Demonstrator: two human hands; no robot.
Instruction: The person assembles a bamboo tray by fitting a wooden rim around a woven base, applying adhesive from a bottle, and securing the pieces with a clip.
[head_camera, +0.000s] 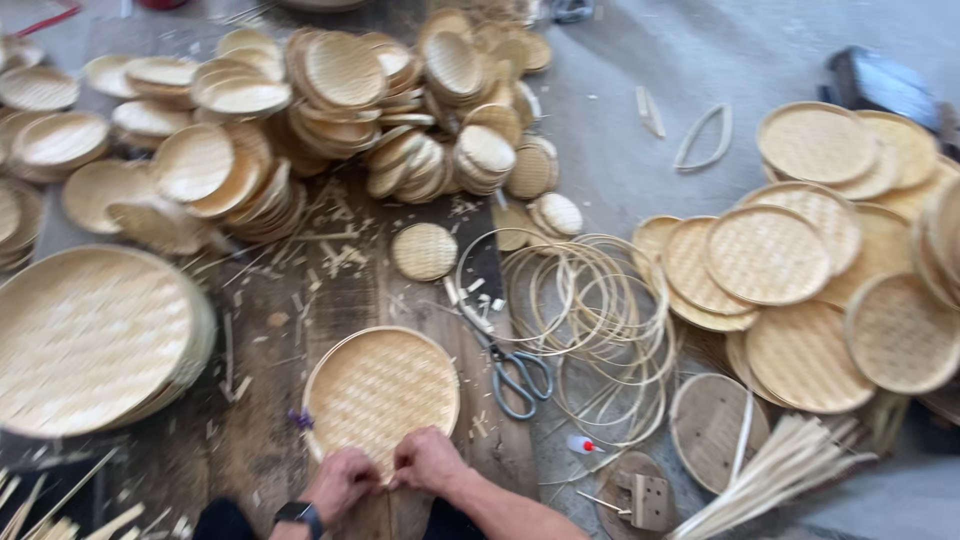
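Note:
A round woven bamboo tray (380, 385) lies flat on the wooden work board in front of me. My left hand (341, 482), with a dark watch on its wrist, and my right hand (428, 461) both pinch the tray's near rim, fingers curled close together. What is between the fingertips is hidden. Grey-handled scissors (512, 368) lie just right of the tray.
Stacks of small woven trays (345, 90) fill the back. A large tray (90, 335) sits at the left, more trays (800, 270) at the right. Loose bamboo hoops (600, 310), a bundle of bamboo strips (775, 470), a small glue bottle (583, 445) and scattered shavings surround me.

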